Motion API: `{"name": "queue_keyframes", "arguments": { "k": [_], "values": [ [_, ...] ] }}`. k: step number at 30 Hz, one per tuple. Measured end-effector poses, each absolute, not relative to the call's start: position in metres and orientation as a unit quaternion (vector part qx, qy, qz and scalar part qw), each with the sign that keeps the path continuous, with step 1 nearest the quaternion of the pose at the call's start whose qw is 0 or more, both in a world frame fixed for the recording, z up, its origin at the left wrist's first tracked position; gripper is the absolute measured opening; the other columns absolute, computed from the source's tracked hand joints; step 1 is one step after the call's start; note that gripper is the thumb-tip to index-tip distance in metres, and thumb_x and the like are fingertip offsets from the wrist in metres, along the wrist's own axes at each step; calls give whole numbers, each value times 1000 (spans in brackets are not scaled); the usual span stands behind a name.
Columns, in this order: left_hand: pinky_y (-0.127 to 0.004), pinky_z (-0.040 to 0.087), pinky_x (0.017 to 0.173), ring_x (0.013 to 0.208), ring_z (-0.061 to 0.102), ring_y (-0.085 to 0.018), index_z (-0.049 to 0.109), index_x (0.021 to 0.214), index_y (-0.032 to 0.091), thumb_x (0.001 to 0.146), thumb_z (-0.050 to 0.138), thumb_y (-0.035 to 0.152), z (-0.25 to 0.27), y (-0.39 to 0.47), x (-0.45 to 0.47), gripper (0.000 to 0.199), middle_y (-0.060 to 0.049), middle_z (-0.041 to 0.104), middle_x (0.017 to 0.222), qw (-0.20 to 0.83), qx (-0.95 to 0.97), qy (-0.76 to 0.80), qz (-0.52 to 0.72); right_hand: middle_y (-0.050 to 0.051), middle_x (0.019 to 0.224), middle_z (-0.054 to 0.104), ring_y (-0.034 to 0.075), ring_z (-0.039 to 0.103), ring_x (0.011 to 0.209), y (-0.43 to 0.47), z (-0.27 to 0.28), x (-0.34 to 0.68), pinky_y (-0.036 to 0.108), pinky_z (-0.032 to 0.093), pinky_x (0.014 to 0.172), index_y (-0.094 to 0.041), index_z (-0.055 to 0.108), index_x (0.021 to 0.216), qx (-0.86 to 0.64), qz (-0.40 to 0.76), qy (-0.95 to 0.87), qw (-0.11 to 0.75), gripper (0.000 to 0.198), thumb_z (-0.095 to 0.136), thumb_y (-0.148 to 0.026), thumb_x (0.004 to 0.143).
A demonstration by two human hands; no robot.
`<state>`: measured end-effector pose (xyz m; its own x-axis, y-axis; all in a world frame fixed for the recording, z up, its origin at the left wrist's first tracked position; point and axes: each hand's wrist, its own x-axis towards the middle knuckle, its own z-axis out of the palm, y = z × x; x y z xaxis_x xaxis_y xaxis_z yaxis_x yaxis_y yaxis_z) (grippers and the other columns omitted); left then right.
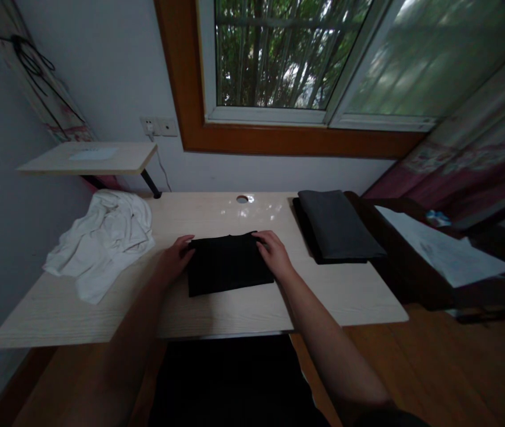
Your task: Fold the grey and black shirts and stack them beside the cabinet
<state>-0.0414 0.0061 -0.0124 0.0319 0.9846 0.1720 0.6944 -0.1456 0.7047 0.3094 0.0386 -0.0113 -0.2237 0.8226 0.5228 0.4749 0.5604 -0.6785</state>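
A piece of black cloth [231, 265], folded into a flat rectangle, lies on the light wooden table [243, 311] in front of me. At its upper left corner is my left hand [176, 260], fingers and thumb closed about the edge. My right hand [274, 254] grips the upper right corner in the same way, its fingertips over the far edge and its thumb on top. The cloth's far edge is slightly wavy between my hands. What kind of garment it is, if one, I cannot tell.
A crumpled white cloth [112, 228] lies at the left, below a small raised shelf [123, 161]. Folded dark grey cloth [336, 225] rests on black cloth at the right. Beyond the table's right end, a white sheet [439, 249] lies on a dark surface. A window is behind.
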Motion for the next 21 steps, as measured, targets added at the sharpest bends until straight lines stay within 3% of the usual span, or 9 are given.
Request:
{"name": "queue_keyframes", "arguments": {
  "k": [7, 21],
  "values": [
    [-43, 53, 101, 113, 70, -27, 54, 140, 29, 93, 58, 42, -16, 9, -43, 49, -8, 73, 119, 226, 675, 622, 326, 7, 113, 66, 23, 64, 108, 41, -13, 307, 42, 52, 100, -28, 65, 126, -442, 195, -758, 438, 35, 52, -19, 94],
    [-33, 52, 80, 82, 68, -20, 54, 138, 26, 92, 57, 43, -7, 6, -39, 49, -1, 69, 92, 212, 664, 633, 337, 6, 101, 65, 23, 65, 97, 43, -17, 310, 40, 54, 93, -27, 69, 119, -467, 197, -729, 460, 28, 52, -32, 99]
  ]
}}
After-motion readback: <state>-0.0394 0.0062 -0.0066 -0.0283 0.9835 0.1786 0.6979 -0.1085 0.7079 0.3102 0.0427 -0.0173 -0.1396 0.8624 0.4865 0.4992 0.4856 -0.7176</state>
